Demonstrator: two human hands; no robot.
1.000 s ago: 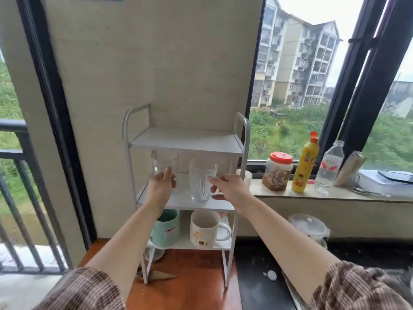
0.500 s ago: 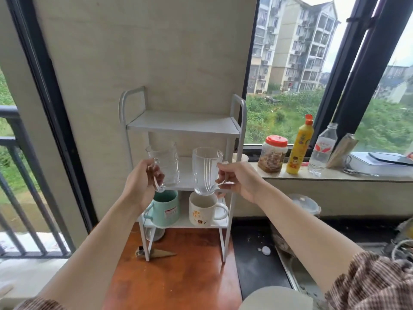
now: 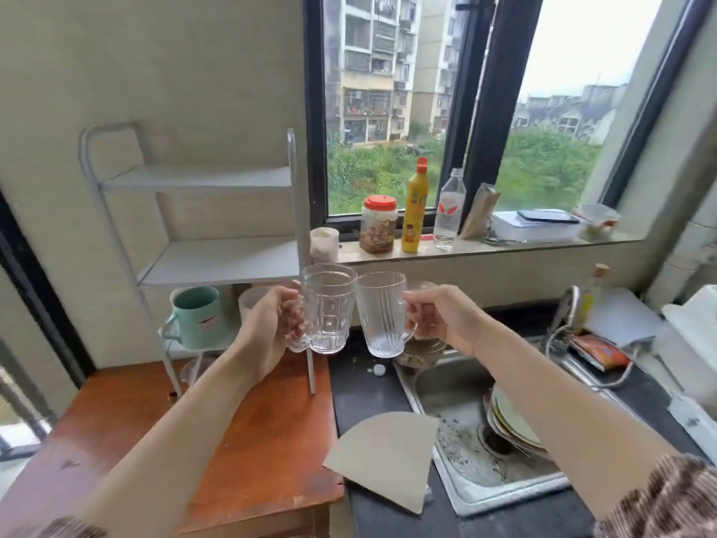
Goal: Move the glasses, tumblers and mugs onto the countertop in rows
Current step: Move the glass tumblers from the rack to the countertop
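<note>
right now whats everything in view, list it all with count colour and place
glass mugs: 2, clear, held in the air before the rack
rack: 1, white, on the wooden table, top two shelves bare
mug: 1, mint green, bottom shelf
wooden table: 1, reddish brown, left
jar: 1, red lid, windowsill
squeeze bottle: 1, yellow, windowsill
water bottle: 1, clear, windowsill
sink: 1, steel, right, plates stacked inside
cardboard: 1, beige, dark countertop beside sink
left hand: holds faceted mug by its handle
right hand: holds ribbed mug
</note>
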